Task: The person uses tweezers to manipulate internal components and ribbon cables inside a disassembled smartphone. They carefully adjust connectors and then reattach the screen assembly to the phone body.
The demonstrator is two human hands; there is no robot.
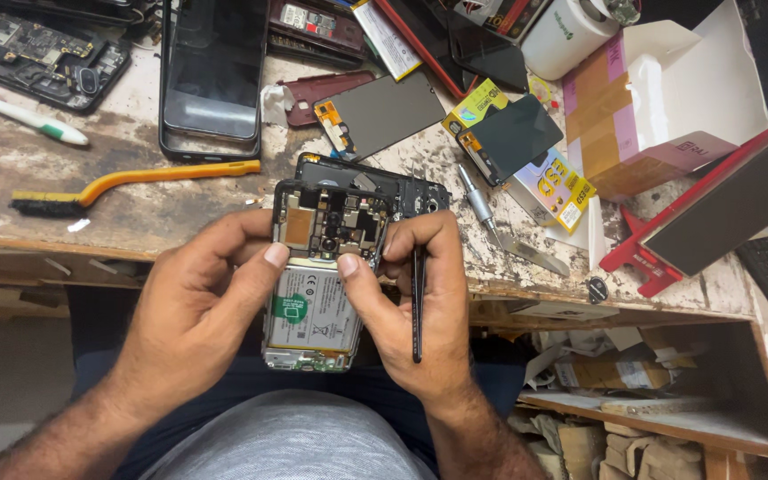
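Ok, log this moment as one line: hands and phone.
left hand: grips opened phone, thumb on battery | right hand: thumb on phone, holds black tweezers | bench: orange brush

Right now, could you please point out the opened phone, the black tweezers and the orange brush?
Opened phone (pixel 311 316): head view, on its white battery.
Black tweezers (pixel 418 307): head view, mid-shaft, in the right hand.
Orange brush (pixel 166 174): head view, middle of its handle.

left hand (pixel 202 298): bare, no ring, short nails
right hand (pixel 420 293): bare, no ring
forearms: uncovered, hairy
shirt (pixel 286 444): light grey
trousers (pixel 224 382): dark blue
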